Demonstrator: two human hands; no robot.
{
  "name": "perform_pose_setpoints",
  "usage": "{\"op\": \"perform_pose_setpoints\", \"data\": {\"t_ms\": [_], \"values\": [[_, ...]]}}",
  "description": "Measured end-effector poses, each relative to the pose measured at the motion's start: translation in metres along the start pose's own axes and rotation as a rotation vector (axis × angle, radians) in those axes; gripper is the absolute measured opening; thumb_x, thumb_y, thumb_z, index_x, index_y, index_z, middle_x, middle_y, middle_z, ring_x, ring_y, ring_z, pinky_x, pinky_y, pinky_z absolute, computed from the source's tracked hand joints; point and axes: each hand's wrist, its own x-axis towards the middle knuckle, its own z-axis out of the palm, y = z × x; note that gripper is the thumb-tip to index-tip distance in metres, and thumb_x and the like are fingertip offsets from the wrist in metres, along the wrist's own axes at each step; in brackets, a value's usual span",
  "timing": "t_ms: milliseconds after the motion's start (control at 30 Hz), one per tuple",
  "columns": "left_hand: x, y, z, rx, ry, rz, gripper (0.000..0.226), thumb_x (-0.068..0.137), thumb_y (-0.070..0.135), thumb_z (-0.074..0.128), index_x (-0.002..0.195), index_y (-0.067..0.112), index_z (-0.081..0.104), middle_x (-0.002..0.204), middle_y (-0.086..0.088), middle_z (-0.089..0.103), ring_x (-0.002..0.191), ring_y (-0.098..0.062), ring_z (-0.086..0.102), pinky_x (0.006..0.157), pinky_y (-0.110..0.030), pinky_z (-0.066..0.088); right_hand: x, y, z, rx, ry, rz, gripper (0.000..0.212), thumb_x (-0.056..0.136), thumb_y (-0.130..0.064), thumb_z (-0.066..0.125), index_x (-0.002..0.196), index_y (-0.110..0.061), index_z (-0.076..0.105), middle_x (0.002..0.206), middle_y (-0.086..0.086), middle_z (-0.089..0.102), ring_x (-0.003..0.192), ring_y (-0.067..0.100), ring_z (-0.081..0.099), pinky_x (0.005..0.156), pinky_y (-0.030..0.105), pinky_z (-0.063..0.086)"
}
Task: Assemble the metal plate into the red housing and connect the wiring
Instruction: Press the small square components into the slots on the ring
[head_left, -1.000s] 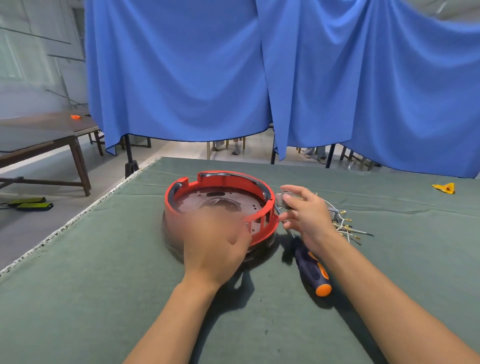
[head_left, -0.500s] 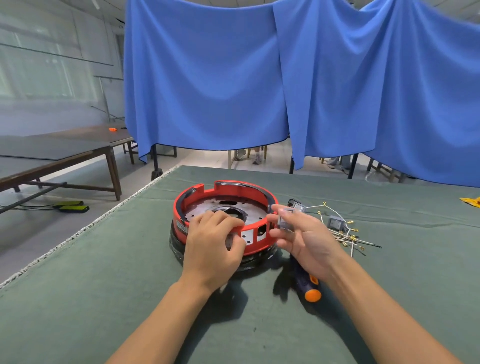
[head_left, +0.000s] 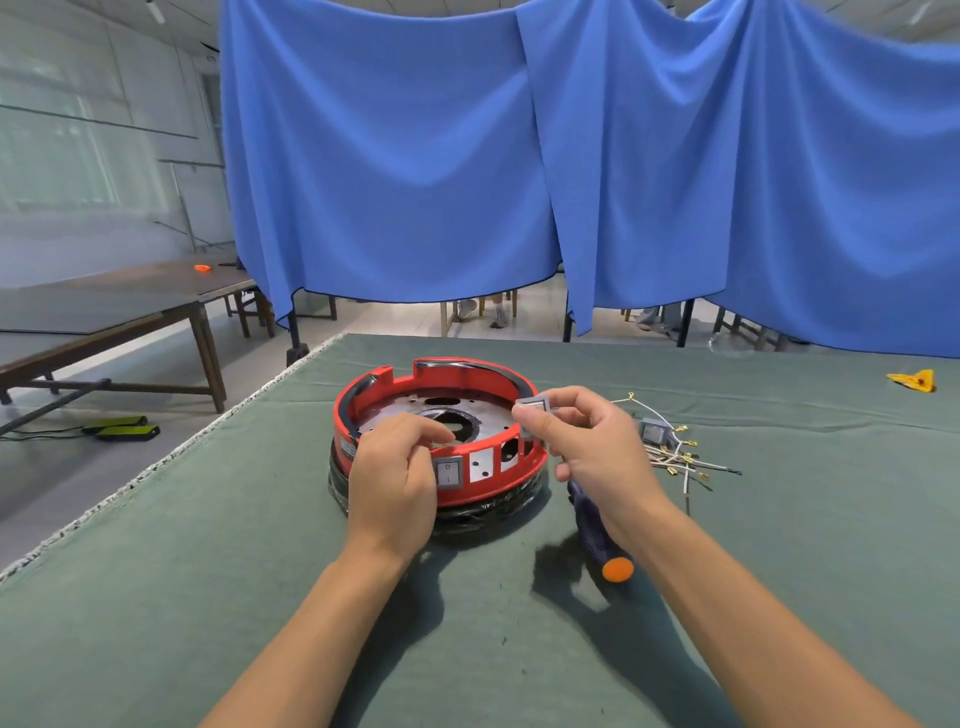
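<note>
The round red housing (head_left: 467, 387) sits on a black base on the green table, with the metal plate (head_left: 415, 410) lying inside it. A grey rocker switch (head_left: 449, 472) is set in the housing's front wall. My left hand (head_left: 397, 470) grips the housing's near rim beside that switch, fingers curled over the edge. My right hand (head_left: 587, 447) pinches a second grey switch (head_left: 535, 410) just above the housing's right rim. A bundle of white wires with brass terminals (head_left: 675, 460) and another grey switch (head_left: 653, 430) lie to the right.
A screwdriver with a dark blue handle and orange end (head_left: 605, 540) lies under my right wrist. A yellow scrap (head_left: 914, 380) rests at the far right. The table's left edge (head_left: 156, 467) runs diagonally. Blue curtains hang behind; a brown table (head_left: 104, 312) stands far left.
My right hand has lifted the grey switch up to the housing's right rim. My left hand has slid left along the near rim, uncovering the switch in the front wall.
</note>
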Motion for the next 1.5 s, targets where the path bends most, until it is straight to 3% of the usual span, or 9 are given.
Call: {"op": "perform_pose_setpoints", "data": {"t_ms": [167, 300, 467, 633, 800, 900, 1133, 1300, 1500], "values": [[0.0, 0.002, 0.0, 0.018, 0.003, 0.067, 0.025, 0.073, 0.008, 0.045, 0.082, 0.013, 0.069, 0.081, 0.026, 0.054, 0.081, 0.002, 0.052, 0.079, -0.033, 0.049, 0.0, 0.003, 0.005, 0.178, -0.07, 0.13, 0.027, 0.075, -0.02, 0.076, 0.095, -0.006, 0.066, 0.065, -0.002, 0.07, 0.048, 0.008, 0.058, 0.041, 0.019, 0.045], [-0.002, 0.006, -0.005, 0.105, -0.027, 0.199, 0.025, 0.074, 0.014, 0.05, 0.087, 0.011, 0.071, 0.085, 0.012, 0.063, 0.088, -0.007, 0.05, 0.084, -0.033, 0.046, -0.003, 0.004, 0.01, 0.224, -0.119, 0.188, 0.047, 0.058, -0.032, 0.079, 0.095, -0.006, 0.066, 0.072, 0.004, 0.073, 0.053, 0.015, 0.066, 0.044, 0.021, 0.05], [-0.004, 0.011, -0.001, 0.152, -0.143, 0.37, 0.027, 0.082, 0.033, 0.058, 0.094, 0.013, 0.07, 0.094, 0.006, 0.067, 0.093, -0.013, 0.053, 0.086, -0.029, 0.043, -0.005, 0.006, 0.008, 0.162, -0.087, 0.18, 0.027, 0.077, -0.034, 0.075, 0.085, -0.011, 0.065, 0.066, 0.001, 0.071, 0.058, 0.019, 0.07, 0.043, 0.02, 0.049], [-0.005, 0.011, 0.005, 0.181, -0.157, 0.384, 0.027, 0.082, 0.035, 0.065, 0.095, 0.011, 0.068, 0.093, 0.003, 0.068, 0.091, -0.018, 0.057, 0.081, -0.035, 0.049, -0.006, 0.006, 0.009, 0.06, -0.136, 0.163, 0.035, 0.087, -0.04, 0.064, 0.092, -0.005, 0.066, 0.064, 0.005, 0.072, 0.054, 0.018, 0.069, 0.042, 0.019, 0.048], [-0.004, 0.009, -0.001, 0.103, -0.158, 0.289, 0.033, 0.088, 0.03, 0.05, 0.11, 0.011, 0.065, 0.103, 0.004, 0.065, 0.099, -0.014, 0.053, 0.087, -0.033, 0.045, -0.005, 0.009, 0.008, -0.235, -0.063, -0.123, 0.006, 0.089, -0.024, 0.061, 0.087, -0.022, 0.066, 0.08, -0.002, 0.072, 0.06, 0.015, 0.068, 0.048, 0.02, 0.047], [-0.001, 0.008, -0.003, 0.1, -0.168, 0.25, 0.036, 0.088, 0.033, 0.044, 0.109, 0.012, 0.063, 0.103, 0.005, 0.063, 0.1, -0.013, 0.048, 0.087, -0.031, 0.042, -0.006, 0.009, 0.004, -0.318, -0.152, -0.228, 0.024, 0.084, -0.011, 0.063, 0.096, -0.031, 0.067, 0.091, -0.012, 0.07, 0.068, 0.011, 0.066, 0.052, 0.014, 0.046], [0.0, 0.009, -0.005, 0.102, -0.246, 0.252, 0.04, 0.088, 0.034, 0.04, 0.112, 0.012, 0.064, 0.104, 0.005, 0.063, 0.101, -0.014, 0.046, 0.089, -0.03, 0.04, -0.004, 0.009, 0.006, -0.319, -0.188, -0.257, 0.018, 0.079, -0.023, 0.075, 0.092, -0.029, 0.064, 0.077, -0.004, 0.07, 0.059, 0.017, 0.068, 0.048, 0.016, 0.046], [0.0, 0.011, -0.004, 0.171, -0.124, 0.144, 0.036, 0.078, 0.022, 0.046, 0.108, 0.015, 0.065, 0.096, 0.005, 0.065, 0.095, -0.01, 0.051, 0.088, -0.029, 0.037, -0.002, 0.017, 0.005, -0.447, -0.184, -0.173, 0.016, 0.075, -0.019, 0.074, 0.081, -0.017, 0.059, 0.069, 0.003, 0.07, 0.05, 0.017, 0.066, 0.043, 0.017, 0.041], [0.0, 0.004, -0.006, 0.274, -0.172, 0.058, 0.032, 0.064, 0.011, 0.046, 0.086, 0.015, 0.069, 0.091, 0.005, 0.064, 0.093, -0.017, 0.057, 0.086, -0.029, 0.031, -0.001, 0.026, 0.003, -0.701, -0.157, -0.182, 0.021, 0.07, -0.037, 0.071, 0.072, -0.026, 0.053, 0.069, -0.004, 0.067, 0.064, 0.017, 0.066, 0.07, 0.04, 0.055]]}}
